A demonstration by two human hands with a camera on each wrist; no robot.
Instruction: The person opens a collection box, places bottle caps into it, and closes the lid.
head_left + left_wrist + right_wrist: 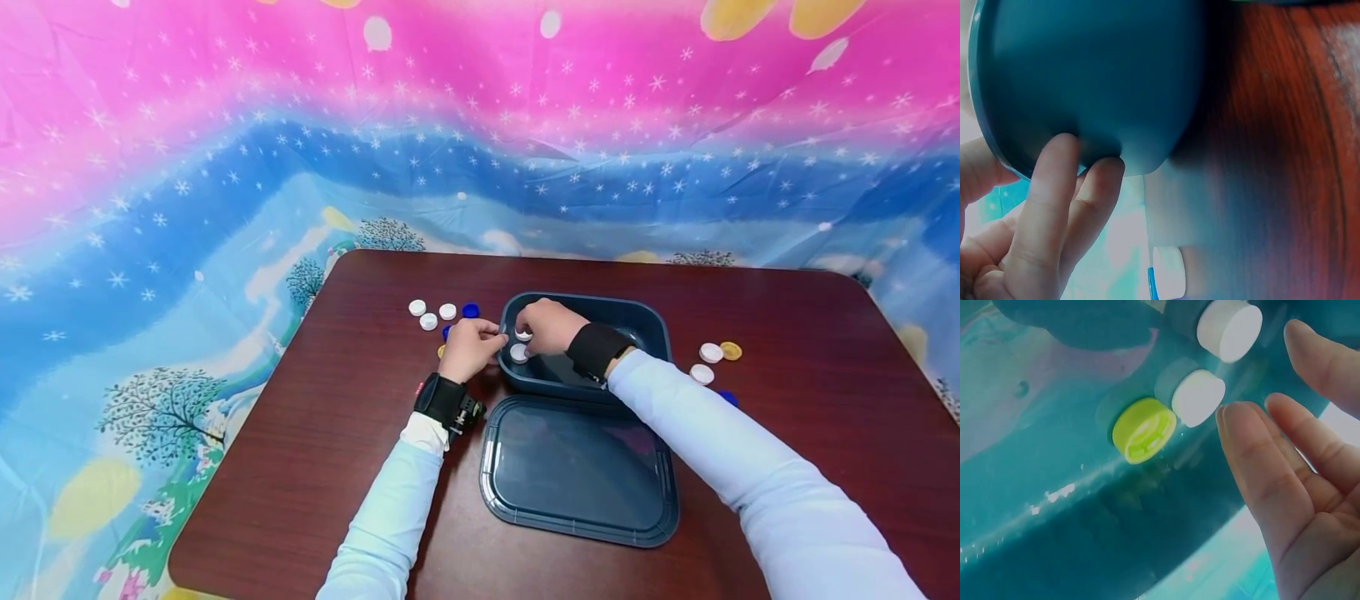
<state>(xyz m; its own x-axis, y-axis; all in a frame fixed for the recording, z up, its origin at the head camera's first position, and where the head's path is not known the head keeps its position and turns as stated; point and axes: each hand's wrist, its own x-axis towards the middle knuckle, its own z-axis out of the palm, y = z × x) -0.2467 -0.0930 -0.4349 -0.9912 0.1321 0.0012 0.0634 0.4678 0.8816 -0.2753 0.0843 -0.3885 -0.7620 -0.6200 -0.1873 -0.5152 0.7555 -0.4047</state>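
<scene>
A dark grey-blue plastic box (652, 321) stands uncovered on the table. My left hand (467, 350) grips its left end: in the left wrist view the fingers (1054, 181) lie on the outer wall, and the thumb goes behind the rim. Inside the box is my right hand (553, 325), its thumb apart from its fingers and nothing between them. By its fingertips in the right wrist view are a white bottle cap (1199, 399), another white cap (1232, 330) and a yellow-green cap (1143, 431), all on the box floor.
The box's lid (581, 467) lies flat in front of it. Left of the box are several white caps (447, 312) and blue caps (470, 310). Right of it lie white caps (711, 352), a yellow cap (731, 351) and a blue cap (727, 398). A patterned cloth (480, 125) hangs behind the table.
</scene>
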